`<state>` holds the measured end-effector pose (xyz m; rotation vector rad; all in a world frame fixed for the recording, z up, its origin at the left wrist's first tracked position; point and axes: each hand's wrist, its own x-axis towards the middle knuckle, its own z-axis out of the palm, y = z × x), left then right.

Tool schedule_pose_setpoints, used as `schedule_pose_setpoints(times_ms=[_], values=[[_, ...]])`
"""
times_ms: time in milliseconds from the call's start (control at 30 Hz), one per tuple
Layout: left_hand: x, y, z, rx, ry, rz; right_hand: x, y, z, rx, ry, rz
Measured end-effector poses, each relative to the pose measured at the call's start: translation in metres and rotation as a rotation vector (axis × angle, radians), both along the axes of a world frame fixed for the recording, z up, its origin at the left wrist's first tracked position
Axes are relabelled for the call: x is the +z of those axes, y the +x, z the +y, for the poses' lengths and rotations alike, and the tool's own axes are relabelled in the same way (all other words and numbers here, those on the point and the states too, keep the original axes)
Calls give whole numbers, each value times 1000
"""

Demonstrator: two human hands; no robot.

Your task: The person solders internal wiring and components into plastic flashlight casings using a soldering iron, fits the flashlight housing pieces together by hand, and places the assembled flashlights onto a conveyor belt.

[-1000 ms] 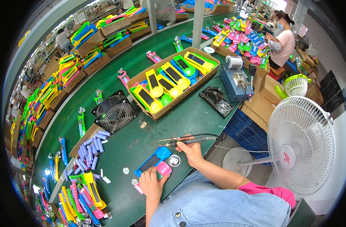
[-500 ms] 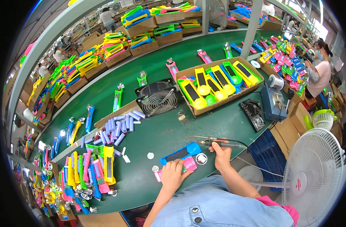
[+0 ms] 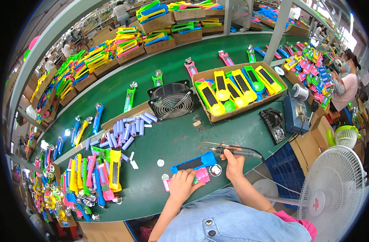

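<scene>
My left hand [image 3: 183, 184] lies over a pink plastic flashlight housing [image 3: 202, 175], its fingers closed on it and hiding its middle. A bit of green circuit board shows in the housing beside the fingers. My right hand [image 3: 234, 164] grips a soldering iron [image 3: 245, 153] by its dark handle, the thin tip pointing left above the table. Just beyond the pink piece lies a blue housing [image 3: 206, 159] with a dark panel. A round silvery reflector [image 3: 215, 170] sits at the pink housing's right end, and a small round LED disc [image 3: 164, 177] by its left end.
Purple battery cells [image 3: 128, 131] are heaped at left, behind assembled coloured flashlights [image 3: 87, 177]. A black fan [image 3: 171, 101] and a carton [image 3: 225, 115] of housings stand farther back. At right are a black stand [image 3: 273, 125], a blue soldering station [image 3: 296, 113] and a white fan [image 3: 329, 193].
The view has shifted slightly, so the far things sit a little lower and farther right. Both hands keep nearly the same place and hold.
</scene>
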<state>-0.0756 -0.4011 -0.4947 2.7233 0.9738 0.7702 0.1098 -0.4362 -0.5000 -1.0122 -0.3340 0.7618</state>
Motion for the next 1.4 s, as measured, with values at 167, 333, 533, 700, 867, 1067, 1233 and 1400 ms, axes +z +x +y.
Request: schedule_pose_setpoints(times_ms=[167,333,533,700,867,1067,1233,1400], values=[[8,-10,7,-101,-42,-16,3,6,-5,-2,21,-41],[18,-10,13,-86,-231,-24,-5,12,-11,-13,-12,-40],[20,3,10,29,-298,-45,-10,15,-13,-17,-47,-33],[17,12,7,43,-153,-57,-9,19,-13,-10,-59,-30],[8,15,5,17,-113,-111,-6,22,-11,10,-77,-43],[9,12,6,45,-129,-193,-6,22,-12,43,-47,-38],[15,8,5,93,-183,-235,-5,17,-13,77,-71,-40],[13,4,9,122,-213,-277,-4,11,-12,108,-77,-42]])
